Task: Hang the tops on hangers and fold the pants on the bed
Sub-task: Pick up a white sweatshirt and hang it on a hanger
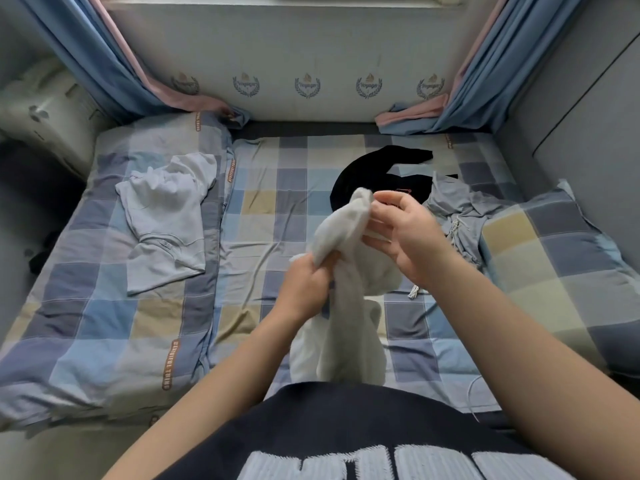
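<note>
Head view shows the person's left hand (313,275) and right hand (403,237) both holding a pale grey-white soft fabric garment (343,323) up over the checked blue, grey and yellow bed sheet (277,188). The left grip is clenched round a bunched fold near the garment's middle. The right grip pinches its upper end between thumb and fingers, just above and to the right. The rest of the cloth hangs down toward the person's dark top with pale lettering (346,427), near the front edge of the bed. A crumpled white short-sleeved T-shirt (162,220) lies on the left, on the checked quilt (86,323). Beyond the hands lie a black garment (377,168) and, touching it on the right, a rumpled light blue-grey garment with cords (457,213), beside a checked pillow (554,258). Blue and pink curtains (485,81) hang at the far corners.
</note>
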The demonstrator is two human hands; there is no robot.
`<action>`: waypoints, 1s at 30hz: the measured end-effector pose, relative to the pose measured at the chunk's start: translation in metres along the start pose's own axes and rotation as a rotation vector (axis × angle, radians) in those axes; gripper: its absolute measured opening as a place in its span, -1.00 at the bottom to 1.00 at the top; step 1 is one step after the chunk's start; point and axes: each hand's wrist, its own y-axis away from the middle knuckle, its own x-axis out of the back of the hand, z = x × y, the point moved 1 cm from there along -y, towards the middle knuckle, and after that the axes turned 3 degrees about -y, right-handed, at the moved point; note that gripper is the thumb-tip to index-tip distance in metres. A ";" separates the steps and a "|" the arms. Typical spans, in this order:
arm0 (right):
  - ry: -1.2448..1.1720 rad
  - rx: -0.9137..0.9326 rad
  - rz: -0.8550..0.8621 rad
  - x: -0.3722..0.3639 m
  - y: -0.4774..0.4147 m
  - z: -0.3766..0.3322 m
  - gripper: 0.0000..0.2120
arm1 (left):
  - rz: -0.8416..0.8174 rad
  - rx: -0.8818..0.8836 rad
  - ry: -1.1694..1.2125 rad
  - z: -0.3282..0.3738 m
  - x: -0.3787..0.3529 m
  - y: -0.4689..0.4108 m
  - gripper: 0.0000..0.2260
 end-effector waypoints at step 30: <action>0.780 0.339 0.159 0.015 -0.053 0.048 -0.78 | 0.036 0.671 0.786 -0.007 0.033 -0.005 -0.75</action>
